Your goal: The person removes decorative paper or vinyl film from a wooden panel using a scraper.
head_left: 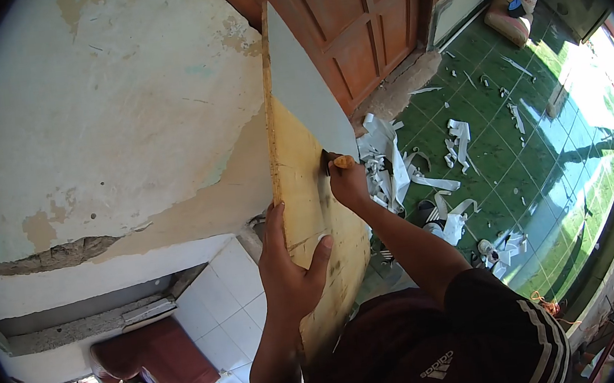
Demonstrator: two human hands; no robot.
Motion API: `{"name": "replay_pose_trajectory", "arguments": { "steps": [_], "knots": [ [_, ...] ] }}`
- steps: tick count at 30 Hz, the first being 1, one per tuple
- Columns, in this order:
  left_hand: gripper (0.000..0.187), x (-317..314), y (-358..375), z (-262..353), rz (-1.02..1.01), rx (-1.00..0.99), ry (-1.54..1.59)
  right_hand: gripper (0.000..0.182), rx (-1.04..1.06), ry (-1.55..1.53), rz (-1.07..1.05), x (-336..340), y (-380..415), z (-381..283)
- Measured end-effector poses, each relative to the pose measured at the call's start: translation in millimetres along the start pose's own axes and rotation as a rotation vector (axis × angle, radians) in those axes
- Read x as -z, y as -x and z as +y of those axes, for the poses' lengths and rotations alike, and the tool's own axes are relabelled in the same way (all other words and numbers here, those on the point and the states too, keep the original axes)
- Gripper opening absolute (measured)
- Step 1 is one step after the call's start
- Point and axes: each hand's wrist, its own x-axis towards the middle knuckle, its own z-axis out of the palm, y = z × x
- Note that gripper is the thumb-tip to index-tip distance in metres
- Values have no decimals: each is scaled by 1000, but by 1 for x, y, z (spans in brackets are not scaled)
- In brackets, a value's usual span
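Observation:
A tall wooden board (pixel 298 166) stands on edge in front of me, its lower part bare yellowish wood with dark stains. A pale grey-white layer (pixel 300 80) covers its upper part, ending along a slanted line. My left hand (pixel 291 275) grips the board's left edge, with the thumb on the bare face and the fingers at the edge. My right hand (pixel 350 187) is closed around a scraper with a wooden handle (pixel 345 162). The scraper's dark blade is at the board's face, close to the boundary of the white layer.
White peeled strips (pixel 387 168) lie heaped on the green tiled floor (pixel 493 149) to the right. A brown panelled door (pixel 371 20) stands behind the board. A peeling wall (pixel 127 113) rises at left, above a dark red sofa (pixel 160 360). A stuffed sack (pixel 509 18) sits at back right.

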Motion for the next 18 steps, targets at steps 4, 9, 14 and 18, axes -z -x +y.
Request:
{"name": "replay_pose_trajectory", "arguments": {
  "steps": [4, 9, 14, 18],
  "knots": [
    [78, 0, 1, 2, -7, 36, 28, 22, -100, 8, -61, 3, -1, 3],
    [78, 1, -1, 1, -2, -2, -5, 22, 13, -63, 33, -3, 3, 2],
    [78, 3, -1, 0, 0, -8, 29, 23, -127, 113, -109, 1, -9, 5],
    [77, 4, 0, -3, 0, -16, -4, 25, -106, -27, -46, -1, -5, 6]
  ]
}}
